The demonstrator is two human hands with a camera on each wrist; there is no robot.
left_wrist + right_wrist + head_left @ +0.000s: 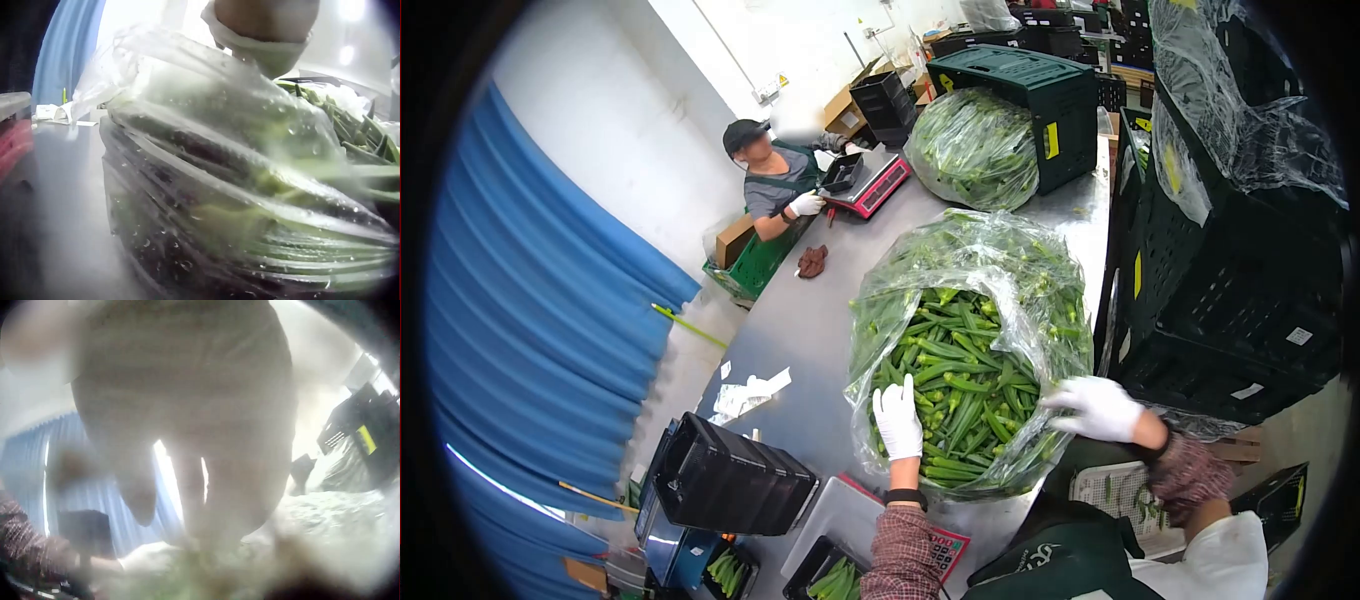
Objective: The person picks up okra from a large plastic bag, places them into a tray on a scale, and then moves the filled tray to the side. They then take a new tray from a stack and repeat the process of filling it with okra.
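A large clear plastic bag (1020,262) full of green okra (960,390) lies on the metal table, its mouth facing the person. The gloved left hand (897,420) rests at the okra's left side with fingers extended. At the bag's right edge is the gloved right hand (1095,408), fingers reaching toward the plastic. In the left wrist view, wet plastic (237,187) fills the middle below the left hand (265,37). The right wrist view shows the right hand (187,425) large and blurred, its fingers pointing down over the bag; no held okra can be made out.
Near the left forearm are a black crate (735,475), a scale (830,520) and trays of okra. Across the table (800,330), another person (775,180) stands at a red scale (880,187). A tipped green crate (1065,120) holds another bag; dark crates (1240,270) stand right.
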